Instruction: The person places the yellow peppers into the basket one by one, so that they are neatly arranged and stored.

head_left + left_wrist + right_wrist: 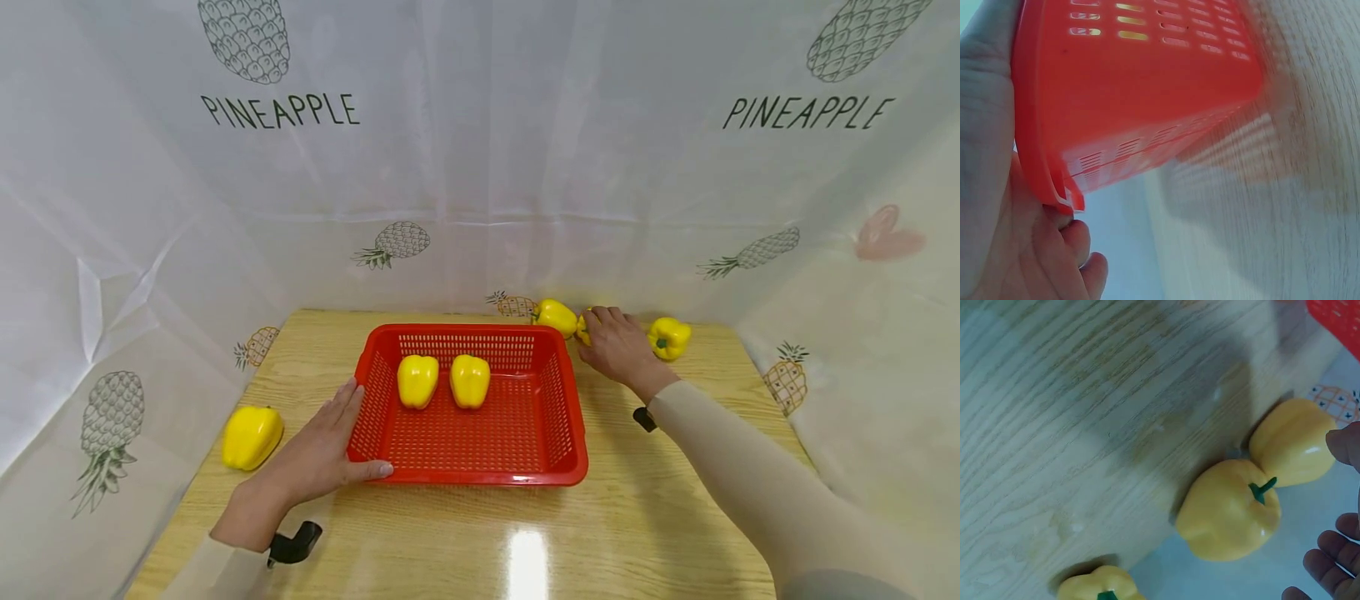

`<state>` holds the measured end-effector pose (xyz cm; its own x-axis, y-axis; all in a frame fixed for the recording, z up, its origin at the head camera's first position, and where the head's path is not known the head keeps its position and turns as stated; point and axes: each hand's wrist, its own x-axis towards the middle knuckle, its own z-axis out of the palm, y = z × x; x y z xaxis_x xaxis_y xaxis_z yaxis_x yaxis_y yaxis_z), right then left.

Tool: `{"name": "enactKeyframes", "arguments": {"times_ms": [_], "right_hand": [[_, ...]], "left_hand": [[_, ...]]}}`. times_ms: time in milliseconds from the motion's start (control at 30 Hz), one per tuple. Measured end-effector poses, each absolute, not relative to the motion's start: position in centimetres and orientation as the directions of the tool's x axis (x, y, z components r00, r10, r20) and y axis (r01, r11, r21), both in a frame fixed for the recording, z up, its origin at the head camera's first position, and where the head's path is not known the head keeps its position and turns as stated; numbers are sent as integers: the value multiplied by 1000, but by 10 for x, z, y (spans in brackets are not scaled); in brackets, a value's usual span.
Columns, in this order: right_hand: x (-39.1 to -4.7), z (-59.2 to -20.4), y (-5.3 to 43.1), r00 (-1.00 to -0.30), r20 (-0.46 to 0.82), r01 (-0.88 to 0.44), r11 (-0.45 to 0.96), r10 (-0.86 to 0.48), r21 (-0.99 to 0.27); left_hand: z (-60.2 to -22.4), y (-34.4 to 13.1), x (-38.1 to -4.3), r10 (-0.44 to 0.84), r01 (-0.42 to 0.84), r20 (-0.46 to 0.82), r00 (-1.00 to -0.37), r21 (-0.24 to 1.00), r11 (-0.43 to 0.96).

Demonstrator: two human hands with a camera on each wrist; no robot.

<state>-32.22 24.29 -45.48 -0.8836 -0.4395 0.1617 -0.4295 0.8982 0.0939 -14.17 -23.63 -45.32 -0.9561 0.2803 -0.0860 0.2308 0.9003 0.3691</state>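
My left hand [318, 446] rests against the left side of a red plastic basket [480, 478], its fingers extended along the side rim and the thumb lying on the front rim. Inside the basket stand two yellow bell peppers, a left one [417, 382] and a right one [470, 382]. At the table's back edge, my right hand [618, 343] reaches over a yellow bell pepper [1229, 509], partly hiding it in the head view. The right wrist view shows the fingers spread beside that pepper. Another bell pepper [556, 317] touches it on the left.
To the right of my right hand is one more yellow bell pepper [670, 338]. A further bell pepper [252, 437] lies on the wooden table [442, 542] at the left edge. White sheeting [480, 167] printed with pineapples encloses the back and sides.
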Motion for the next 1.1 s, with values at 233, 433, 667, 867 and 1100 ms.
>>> {"name": "enactKeyframes", "arguments": {"times_ms": [233, 433, 667, 867, 1100], "right_hand": [[-341, -466, 237, -869, 196, -455, 889, -454, 44], [-352, -476, 227, -864, 206, -474, 880, -460, -26], [-362, -484, 218, -856, 180, -497, 867, -485, -29], [-369, -489, 211, -824, 189, -547, 837, -534, -22], [-375, -493, 207, -810, 161, -576, 817, -564, -34]], "left_hand": [[-453, -236, -142, 274, 219, -99, -957, 372, 902], [-453, -236, -141, 267, 210, -109, -958, 367, 906], [-452, -236, -140, 260, 202, -112, -959, 373, 906], [-453, -237, -139, 261, 207, -105, -960, 365, 908], [-452, -236, -137, 263, 206, -104, -959, 382, 901]]}}
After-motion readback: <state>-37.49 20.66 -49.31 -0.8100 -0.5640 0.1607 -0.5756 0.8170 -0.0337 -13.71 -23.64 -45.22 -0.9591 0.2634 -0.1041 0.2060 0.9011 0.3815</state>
